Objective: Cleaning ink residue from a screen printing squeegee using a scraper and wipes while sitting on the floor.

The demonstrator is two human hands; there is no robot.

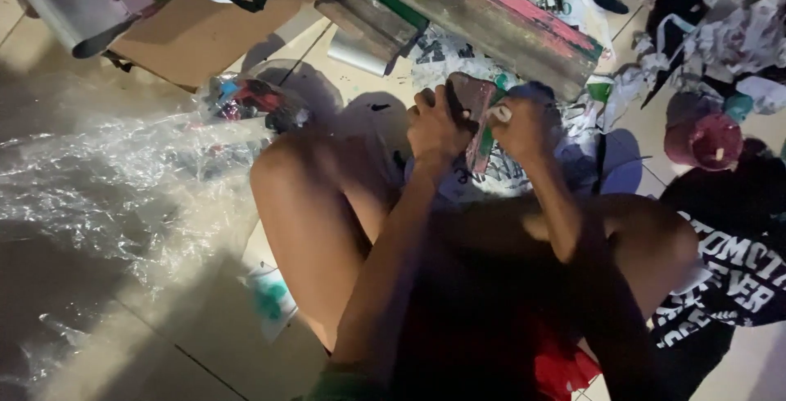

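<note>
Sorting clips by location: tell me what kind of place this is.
Probably a makeshift screen-printing workspace on a tiled floor: long paint-stained wooden squeegees lie ahead, ink-smeared newspaper covers the tiles, and a black printed T-shirt lies at the right.

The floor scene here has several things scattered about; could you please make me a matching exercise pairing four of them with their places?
Things:
1. long wooden squeegee with red edge
2. clear plastic sheet
3. dark red round pot
4. small paint-stained squeegee

Places:
A. spread on the floor at the left
B. held between the left hand and right hand
C. lying beyond the hands, top centre
D. on the floor at the right

Pairs: 1-C, 2-A, 3-D, 4-B
</note>
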